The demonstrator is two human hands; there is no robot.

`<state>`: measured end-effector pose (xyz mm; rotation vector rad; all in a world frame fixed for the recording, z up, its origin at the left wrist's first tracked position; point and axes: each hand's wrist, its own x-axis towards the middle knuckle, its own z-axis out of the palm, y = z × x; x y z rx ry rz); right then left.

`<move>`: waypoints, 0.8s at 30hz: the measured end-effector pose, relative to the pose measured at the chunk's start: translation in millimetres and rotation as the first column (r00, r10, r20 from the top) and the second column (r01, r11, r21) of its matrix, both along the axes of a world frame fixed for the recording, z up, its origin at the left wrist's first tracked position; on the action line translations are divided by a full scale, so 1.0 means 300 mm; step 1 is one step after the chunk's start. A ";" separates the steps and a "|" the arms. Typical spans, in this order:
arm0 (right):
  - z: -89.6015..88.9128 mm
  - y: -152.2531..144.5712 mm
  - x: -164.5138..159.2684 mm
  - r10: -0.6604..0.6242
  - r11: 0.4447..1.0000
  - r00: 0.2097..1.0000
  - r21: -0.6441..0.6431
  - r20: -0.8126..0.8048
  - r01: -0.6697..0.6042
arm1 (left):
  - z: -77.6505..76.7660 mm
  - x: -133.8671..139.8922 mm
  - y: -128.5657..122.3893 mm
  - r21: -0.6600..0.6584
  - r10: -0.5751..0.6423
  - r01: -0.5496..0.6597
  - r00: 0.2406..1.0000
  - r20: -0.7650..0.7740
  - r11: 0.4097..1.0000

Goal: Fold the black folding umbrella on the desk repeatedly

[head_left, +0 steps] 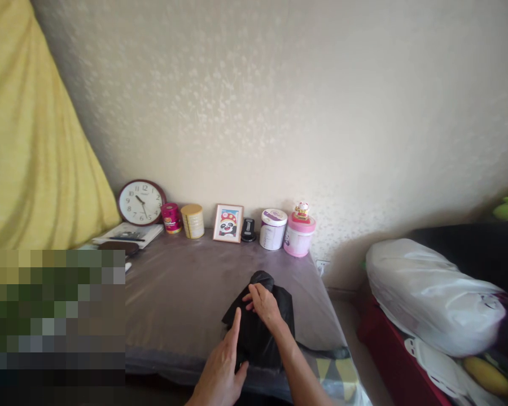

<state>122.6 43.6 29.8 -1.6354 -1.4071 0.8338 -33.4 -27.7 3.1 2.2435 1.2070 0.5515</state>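
Observation:
A folded black piece of thin fabric (260,344) lies bunched near the front edge of the grey-covered table; its exact kind is not clear. At its left side is my left hand (226,358), open, its fingers stretched forward and the thumb apart. Over the upper part of the fabric reaches my right hand (262,303), with loosely bent fingers slightly apart, resting on or just above it. A rounded, rolled bit of the fabric shows beyond the right fingers. Whatever lies under the palms is hidden.
Along the wall stand a round clock (141,203), a pink tin (171,219), a yellow canister (192,221), a panda picture frame (228,223), a small black device (248,230) and two tubs (273,230). Right of the table lies a white plastic bag (432,299).

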 end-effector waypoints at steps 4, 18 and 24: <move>0.012 -0.013 -0.008 0.043 0.997 0.987 0.049 0.152 -0.051 | 0.021 -0.008 -0.004 0.003 -0.010 0.010 0.978 -0.208 1.000; 0.007 -0.048 -0.013 0.085 0.976 0.958 0.168 0.274 -0.135 | -0.029 0.060 0.035 0.320 0.002 0.044 0.990 -0.140 0.946; -0.026 -0.071 0.025 0.000 0.899 0.884 0.387 0.468 -0.206 | -0.085 0.061 0.041 0.244 -0.003 0.032 0.993 -0.121 0.969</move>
